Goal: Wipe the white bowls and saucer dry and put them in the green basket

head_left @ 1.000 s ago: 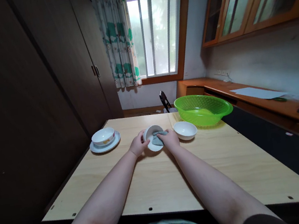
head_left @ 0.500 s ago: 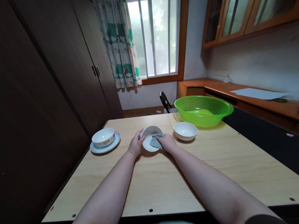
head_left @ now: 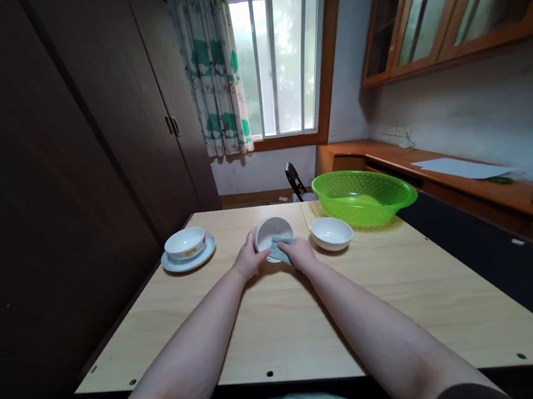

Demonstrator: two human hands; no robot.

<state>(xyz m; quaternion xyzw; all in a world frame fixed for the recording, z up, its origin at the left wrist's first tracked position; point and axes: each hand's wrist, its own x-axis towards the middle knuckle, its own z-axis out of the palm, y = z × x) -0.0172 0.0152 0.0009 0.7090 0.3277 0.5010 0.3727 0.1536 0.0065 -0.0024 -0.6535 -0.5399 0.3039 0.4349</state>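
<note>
Carrying all the dishes is a pale wooden worktop (head_left: 276,323), and the biggest container on it is a see-through green plastic basin (head_left: 371,206), far right corner, with a lattice pattern on its walls. Next size down, a plate (head_left: 168,267) over on the left, with a patterned bowl (head_left: 186,247) sitting upright on it.

Then two white bowls. The resting bowl (head_left: 332,237) stands upright just in front of the basin, mouth up, plain white inside. The held bowl (head_left: 269,229) is around the middle, tipped so its mouth faces the camera, with part of a cloth inside; can't tell if its base touches the wood.

As for hands, the left hand (head_left: 249,258) is curled round the left side of that tipped bowl, thumb over the rim. The right hand (head_left: 301,254) is mostly closed, pinching the small grey-blue cloth (head_left: 277,250) against the bowl's near inside, fingertips partly hidden.
</note>
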